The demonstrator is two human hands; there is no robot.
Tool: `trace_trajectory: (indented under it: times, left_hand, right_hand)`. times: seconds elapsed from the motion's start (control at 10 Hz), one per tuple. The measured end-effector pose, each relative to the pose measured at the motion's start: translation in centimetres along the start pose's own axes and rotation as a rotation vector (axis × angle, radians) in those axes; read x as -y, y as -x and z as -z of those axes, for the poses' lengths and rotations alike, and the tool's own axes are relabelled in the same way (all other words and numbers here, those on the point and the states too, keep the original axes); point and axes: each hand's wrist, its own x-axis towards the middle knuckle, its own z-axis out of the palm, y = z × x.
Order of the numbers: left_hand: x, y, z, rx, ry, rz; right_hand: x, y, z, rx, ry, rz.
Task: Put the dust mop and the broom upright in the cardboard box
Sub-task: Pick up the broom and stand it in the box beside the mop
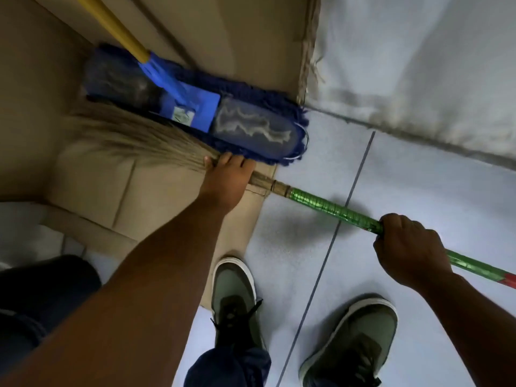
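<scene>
The cardboard box (195, 29) lies open across the upper left, with a flap (92, 196) spread on the floor. A blue dust mop (251, 127) with a yellow handle (111, 23) rests inside it, its head poking past the box edge. The broom (134, 138) lies nearly flat, straw bristles over the flap, green wrapped handle (329, 208) running to the lower right. My left hand (223, 182) grips the broom where the bristles are bound. My right hand (407, 247) is closed around the green handle.
Pale tiled floor (405, 177) fills the right side, with a white wall (418, 65) behind the box. Two grey-green shoes (234, 297) (354, 342) stand at the bottom, close to the flap edge. Dark trouser fabric shows at lower left.
</scene>
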Motion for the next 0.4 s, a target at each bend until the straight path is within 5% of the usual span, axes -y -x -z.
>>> trace_trajectory:
  times: [0.4]
  left_hand:
    - [-0.7, -2.0, -3.7, 0.021, 0.004, -0.019]
  right_hand:
    - [-0.7, -4.9, -3.5, 0.138, 0.116, 0.000]
